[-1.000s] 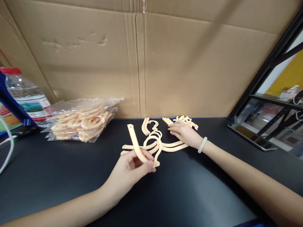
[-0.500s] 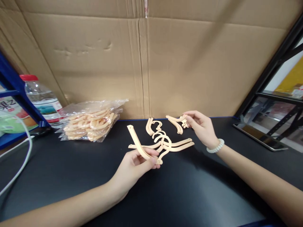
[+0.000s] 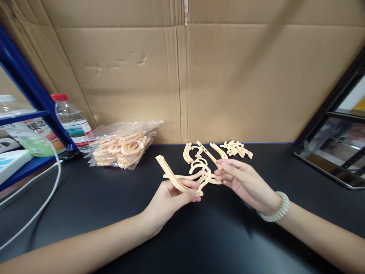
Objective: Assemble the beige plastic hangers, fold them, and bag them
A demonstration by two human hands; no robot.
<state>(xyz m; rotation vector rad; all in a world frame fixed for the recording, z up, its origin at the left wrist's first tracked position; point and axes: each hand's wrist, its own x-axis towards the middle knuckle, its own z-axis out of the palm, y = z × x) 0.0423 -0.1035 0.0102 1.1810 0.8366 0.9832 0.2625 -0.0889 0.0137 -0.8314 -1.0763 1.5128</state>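
Observation:
Between the thumb and fingers of my left hand is a partly assembled beige plastic hanger, one arm and a curved hook joined at the pinch. My right hand pinches a loose hanger arm by its lower end, tilted up to the left, its grooved side showing. The two pieces are apart. Behind my hands, hanger pieces with hooks lie on the black table, partly hidden. Further back are curved arms, a hook, more arms and a pile of small beige pieces.
A clear plastic bag full of beige parts lies at the back left, beside a red-capped bottle and a blue shelf. A white cable curves along the left. At right, a dark tablet-like panel lies before a black frame. Cardboard walls the back.
My right hand has come left and nearer with the hanger arm, turning it more upright and uncovering the small pieces. My left hand keeps its grip. The view has shifted slightly left.

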